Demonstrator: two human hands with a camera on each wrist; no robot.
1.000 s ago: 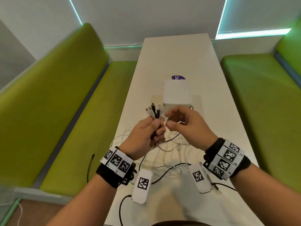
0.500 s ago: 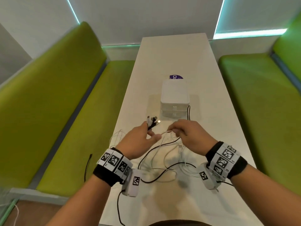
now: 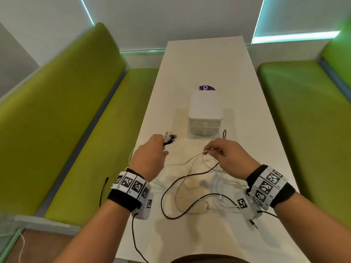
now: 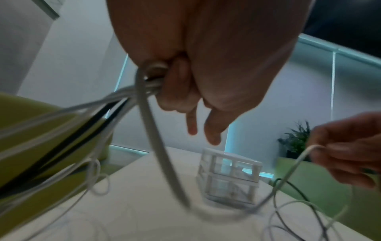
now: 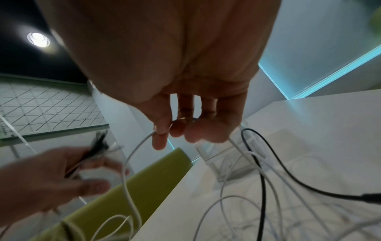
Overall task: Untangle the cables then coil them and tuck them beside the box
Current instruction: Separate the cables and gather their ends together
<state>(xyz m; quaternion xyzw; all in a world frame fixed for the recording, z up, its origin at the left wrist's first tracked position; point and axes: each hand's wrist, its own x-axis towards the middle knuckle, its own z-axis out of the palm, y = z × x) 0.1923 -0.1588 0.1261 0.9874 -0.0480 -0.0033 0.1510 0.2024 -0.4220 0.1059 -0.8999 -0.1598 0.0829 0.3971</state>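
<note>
We see the cables (image 3: 190,186) sprawled in loose white and black loops on the near end of the white table (image 3: 266,149), between the two wrists, with no single direction to the tangle. Their plug ends (image 3: 169,138) are bunched together and point away from us and slightly right, toward the box (image 3: 204,112). The left hand (image 3: 150,156) grips that bunch, fingers curled round it, strands trailing back beneath the palm. The right hand (image 3: 226,154) pinches one white cable (image 5: 132,151) between thumb and fingertips, just in front of the box, and that strand droops left toward the pile. The box stands well up the table, its long axis running away from us, a black loop (image 3: 224,133) beside its near right corner. Behind it peeks a purple sticker (image 3: 207,88); we read only "Cla". Green benches (image 3: 66,130) flank the table.
</note>
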